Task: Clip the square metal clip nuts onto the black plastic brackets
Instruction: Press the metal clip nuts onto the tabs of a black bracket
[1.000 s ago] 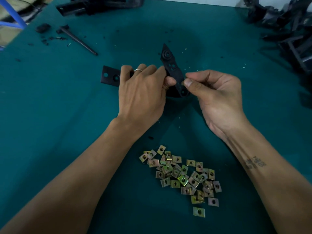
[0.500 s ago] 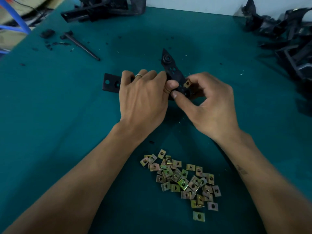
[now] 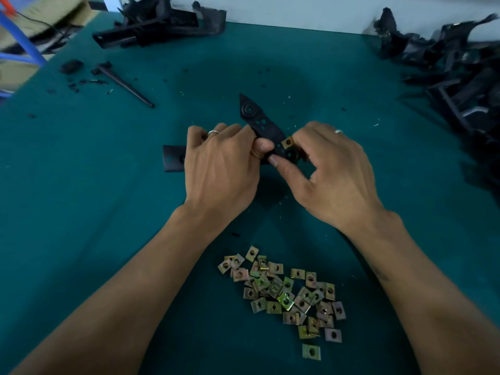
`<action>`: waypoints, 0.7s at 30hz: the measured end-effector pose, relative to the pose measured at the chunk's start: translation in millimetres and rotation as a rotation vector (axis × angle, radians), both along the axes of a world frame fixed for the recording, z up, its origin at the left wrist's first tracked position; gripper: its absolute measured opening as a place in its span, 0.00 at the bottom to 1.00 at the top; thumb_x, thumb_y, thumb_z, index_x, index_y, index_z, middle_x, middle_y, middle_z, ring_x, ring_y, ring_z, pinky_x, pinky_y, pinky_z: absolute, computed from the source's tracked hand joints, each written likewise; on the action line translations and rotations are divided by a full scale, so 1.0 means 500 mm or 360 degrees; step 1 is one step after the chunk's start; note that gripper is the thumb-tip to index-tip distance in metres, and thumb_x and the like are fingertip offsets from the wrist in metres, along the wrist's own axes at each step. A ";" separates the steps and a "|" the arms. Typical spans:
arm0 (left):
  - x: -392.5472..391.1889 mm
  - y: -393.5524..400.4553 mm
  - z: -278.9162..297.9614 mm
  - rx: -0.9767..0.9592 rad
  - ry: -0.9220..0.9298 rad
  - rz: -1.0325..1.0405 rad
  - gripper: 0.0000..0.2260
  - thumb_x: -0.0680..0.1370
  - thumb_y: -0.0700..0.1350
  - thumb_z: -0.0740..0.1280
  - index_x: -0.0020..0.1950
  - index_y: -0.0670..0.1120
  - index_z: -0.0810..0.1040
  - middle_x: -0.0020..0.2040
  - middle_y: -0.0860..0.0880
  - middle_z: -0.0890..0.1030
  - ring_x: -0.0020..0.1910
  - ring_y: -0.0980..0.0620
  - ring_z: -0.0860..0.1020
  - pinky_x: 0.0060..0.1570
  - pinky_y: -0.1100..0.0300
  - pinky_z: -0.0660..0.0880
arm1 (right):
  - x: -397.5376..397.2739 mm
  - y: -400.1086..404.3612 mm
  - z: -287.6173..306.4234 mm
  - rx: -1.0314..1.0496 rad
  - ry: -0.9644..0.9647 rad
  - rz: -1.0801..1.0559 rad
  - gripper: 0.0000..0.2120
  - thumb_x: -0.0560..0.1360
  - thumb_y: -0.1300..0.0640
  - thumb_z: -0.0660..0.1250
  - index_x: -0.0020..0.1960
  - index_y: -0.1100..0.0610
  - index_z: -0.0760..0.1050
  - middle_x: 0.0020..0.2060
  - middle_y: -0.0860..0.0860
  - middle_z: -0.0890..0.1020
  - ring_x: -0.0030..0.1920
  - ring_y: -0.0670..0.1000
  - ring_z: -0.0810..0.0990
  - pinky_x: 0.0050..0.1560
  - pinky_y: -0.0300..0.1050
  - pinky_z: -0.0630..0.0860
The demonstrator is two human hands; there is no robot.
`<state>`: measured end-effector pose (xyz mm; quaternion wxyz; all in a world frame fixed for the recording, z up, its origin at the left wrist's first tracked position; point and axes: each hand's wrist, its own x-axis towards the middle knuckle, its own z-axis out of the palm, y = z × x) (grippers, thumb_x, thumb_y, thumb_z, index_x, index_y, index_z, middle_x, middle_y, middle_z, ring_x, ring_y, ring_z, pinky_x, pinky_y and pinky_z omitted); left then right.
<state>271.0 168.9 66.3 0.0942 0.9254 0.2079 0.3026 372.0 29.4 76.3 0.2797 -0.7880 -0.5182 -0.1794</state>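
Near the centre of the frame, the left hand point(image 3: 224, 169) grips a black plastic bracket point(image 3: 263, 125), its fingers curled over the part and the thumb pressed against the bracket's near edge. The bracket's pointed end sticks up toward the top of the frame, and another flat end of it shows to the left of the left hand, against the green table point(image 3: 81, 185). The right hand point(image 3: 332, 174) pinches a square metal clip nut point(image 3: 287, 142) between thumb and curled fingers, the nut sitting on the bracket's right edge, just beside a round hole. In the lower centre of the frame lies a loose pile of clip nuts point(image 3: 284, 293) on the table, well apart from the hands. A dark rod-like tool point(image 3: 127, 86) lies at upper left, and heaps of black plastic parts point(image 3: 446, 66) fill the upper right.
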 end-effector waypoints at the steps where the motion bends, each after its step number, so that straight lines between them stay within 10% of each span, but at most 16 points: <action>1: 0.000 0.000 0.001 0.0011 0.0020 -0.0003 0.18 0.84 0.54 0.49 0.39 0.49 0.67 0.36 0.50 0.77 0.39 0.44 0.74 0.49 0.46 0.65 | 0.001 0.000 0.002 -0.0028 -0.0005 0.0022 0.16 0.79 0.48 0.67 0.42 0.60 0.72 0.38 0.50 0.73 0.39 0.54 0.71 0.36 0.48 0.66; 16: -0.005 -0.009 -0.004 0.0022 0.0062 0.0088 0.22 0.84 0.58 0.49 0.36 0.47 0.62 0.32 0.47 0.69 0.31 0.43 0.68 0.33 0.54 0.58 | -0.035 -0.063 -0.009 -0.0145 0.0678 -0.0125 0.14 0.80 0.49 0.67 0.61 0.56 0.75 0.48 0.49 0.76 0.47 0.50 0.75 0.46 0.47 0.73; 21: -0.006 -0.013 0.000 -0.0040 0.0033 0.0065 0.22 0.85 0.58 0.49 0.34 0.49 0.59 0.32 0.49 0.67 0.30 0.43 0.65 0.30 0.55 0.55 | -0.105 -0.195 0.004 -0.0141 0.1108 0.0268 0.03 0.75 0.53 0.74 0.48 0.48 0.83 0.43 0.46 0.80 0.45 0.52 0.79 0.44 0.43 0.73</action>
